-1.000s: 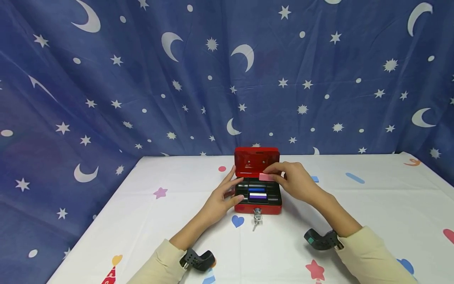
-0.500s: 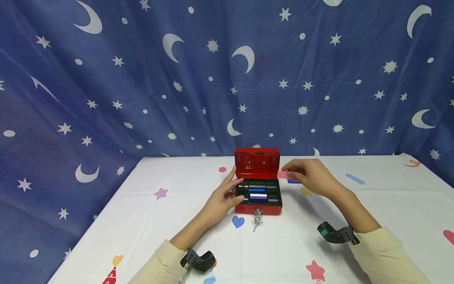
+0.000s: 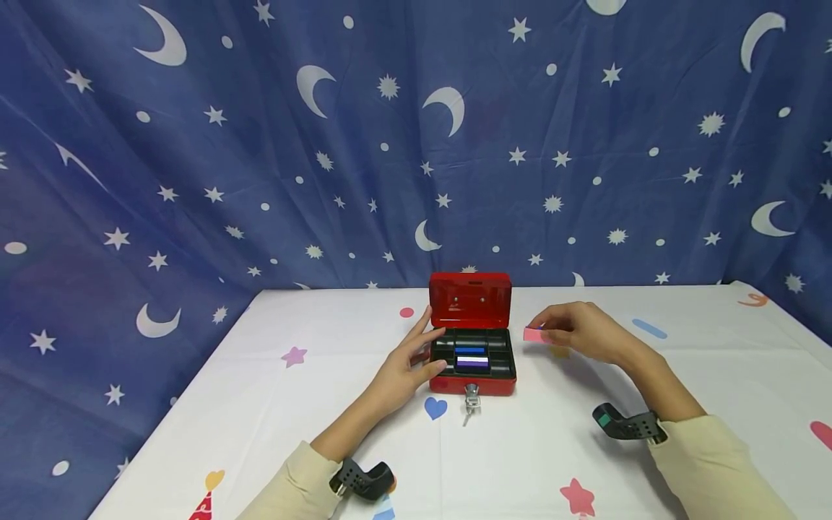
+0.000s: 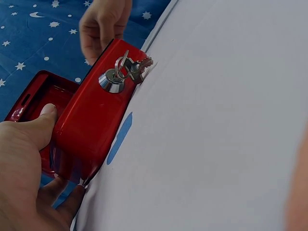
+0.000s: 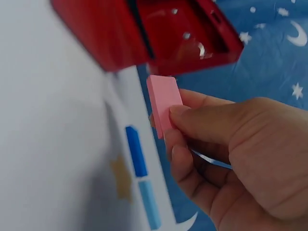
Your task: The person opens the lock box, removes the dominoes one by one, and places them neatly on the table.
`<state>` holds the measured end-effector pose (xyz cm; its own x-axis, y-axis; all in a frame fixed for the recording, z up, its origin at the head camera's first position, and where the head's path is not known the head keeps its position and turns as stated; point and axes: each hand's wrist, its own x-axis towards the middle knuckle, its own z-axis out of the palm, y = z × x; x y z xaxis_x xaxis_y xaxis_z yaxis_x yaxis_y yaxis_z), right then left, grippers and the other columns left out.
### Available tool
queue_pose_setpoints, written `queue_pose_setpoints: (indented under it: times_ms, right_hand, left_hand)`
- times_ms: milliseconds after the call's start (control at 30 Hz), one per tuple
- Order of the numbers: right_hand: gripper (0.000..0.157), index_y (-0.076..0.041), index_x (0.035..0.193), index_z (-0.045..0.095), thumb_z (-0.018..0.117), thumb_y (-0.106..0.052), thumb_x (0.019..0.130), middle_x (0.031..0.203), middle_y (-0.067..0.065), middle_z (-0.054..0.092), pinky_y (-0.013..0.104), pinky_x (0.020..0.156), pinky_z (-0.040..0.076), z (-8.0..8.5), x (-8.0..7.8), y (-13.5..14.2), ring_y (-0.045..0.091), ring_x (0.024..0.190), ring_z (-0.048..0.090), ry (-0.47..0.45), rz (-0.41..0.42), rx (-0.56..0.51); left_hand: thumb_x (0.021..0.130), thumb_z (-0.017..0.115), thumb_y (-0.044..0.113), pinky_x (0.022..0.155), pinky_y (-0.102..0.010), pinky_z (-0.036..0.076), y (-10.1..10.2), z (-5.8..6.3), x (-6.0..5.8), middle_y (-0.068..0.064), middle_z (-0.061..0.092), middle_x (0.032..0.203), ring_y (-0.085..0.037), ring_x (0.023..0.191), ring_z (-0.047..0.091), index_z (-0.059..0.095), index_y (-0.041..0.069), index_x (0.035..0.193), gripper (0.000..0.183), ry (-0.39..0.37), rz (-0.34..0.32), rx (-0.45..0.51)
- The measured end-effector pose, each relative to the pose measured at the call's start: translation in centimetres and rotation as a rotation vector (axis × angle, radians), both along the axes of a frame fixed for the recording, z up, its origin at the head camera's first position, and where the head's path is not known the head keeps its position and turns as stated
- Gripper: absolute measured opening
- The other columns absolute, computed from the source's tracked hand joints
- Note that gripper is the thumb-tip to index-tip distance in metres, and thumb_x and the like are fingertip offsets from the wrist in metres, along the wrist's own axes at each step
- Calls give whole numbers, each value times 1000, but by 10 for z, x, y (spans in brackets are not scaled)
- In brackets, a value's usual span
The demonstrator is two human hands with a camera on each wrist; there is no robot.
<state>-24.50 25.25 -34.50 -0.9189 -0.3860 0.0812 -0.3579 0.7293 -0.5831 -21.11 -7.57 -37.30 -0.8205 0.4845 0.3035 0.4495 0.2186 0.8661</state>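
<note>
the desk (image 3: pixel 325 404) is covered with a white cloth that carries small coloured prints: a pink star (image 3: pixel 294 354) at the left, a blue heart (image 3: pixel 435 406) near the middle, a red dot (image 3: pixel 406 312) farther back, a red star (image 3: pixel 578 497) at the near right and a blue bar (image 3: pixel 649 328) at the far right. behind the desk hangs a dark blue curtain (image 3: pixel 260 159) with white moons, stars and dots; it fills the whole far side and comes down along the left edge of the desk.
</note>
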Motion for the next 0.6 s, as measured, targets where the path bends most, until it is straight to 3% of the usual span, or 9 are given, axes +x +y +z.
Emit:
queue_pose_setpoints:
  times_ms: [400,600]
  right_hand:
    - [17,-14,100,74,74,-13,83,86,-4,67,28,63,47,-19,-5,14,18,73,55,-31,-8,5]
    - [16,-13,98,74,75,-12,82,87,-3,67,27,63,49,-24,-6,15,17,72,56,-38,-10,-18]
  left_hand:
    - [91,64,5,104,-52,36,0,-1,-1,-9,10,159,-37,138,27,42,-4,141,56,4,2,-6]
    - [90,66,8,104,-49,37,-1,-25,-17,-1,11,159,-33,139,28,43,2,142,57,17,20,-6]
